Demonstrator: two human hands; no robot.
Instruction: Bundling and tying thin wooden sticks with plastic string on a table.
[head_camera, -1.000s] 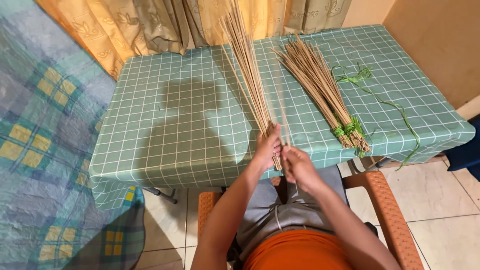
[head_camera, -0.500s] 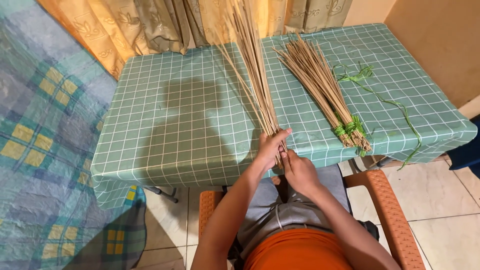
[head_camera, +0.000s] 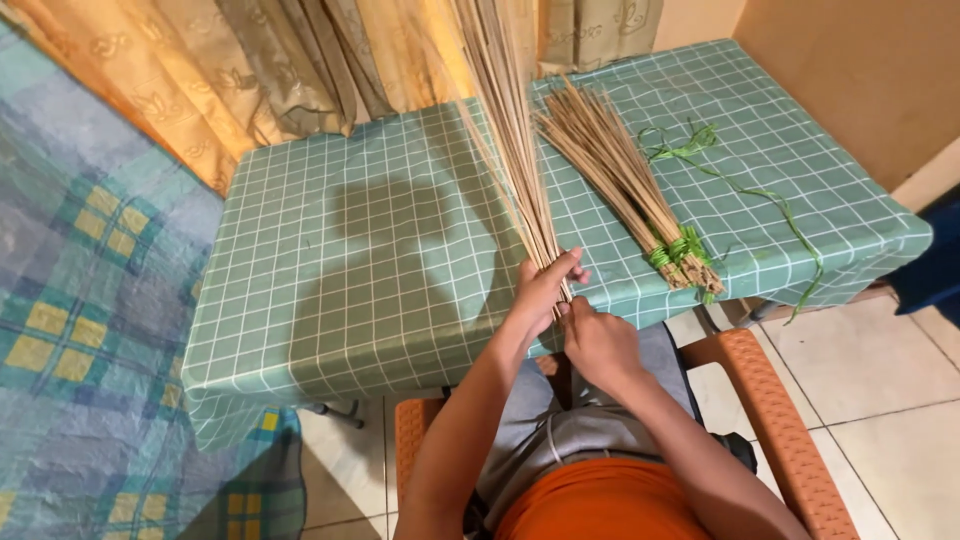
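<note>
A loose bundle of long thin tan sticks (head_camera: 508, 130) rises from the table's near edge toward the curtain. My left hand (head_camera: 545, 290) wraps around its lower end. Just below, my right hand (head_camera: 592, 340) closes on the same bundle's butt ends, touching the left hand. A second stick bundle (head_camera: 610, 165), tied near its base with green strips, lies flat on the table to the right of my hands.
A table with a green checked cloth (head_camera: 370, 250) stands in front of me. Loose green strips (head_camera: 740, 185) trail toward its right edge. An orange woven chair arm (head_camera: 775, 430) is at my right. Curtains (head_camera: 250, 70) hang behind; a patterned blanket (head_camera: 90, 300) is at left.
My right hand has closed in under the left onto the bundle's base. The bundle has tipped slightly more upright, and the view has shifted a little.
</note>
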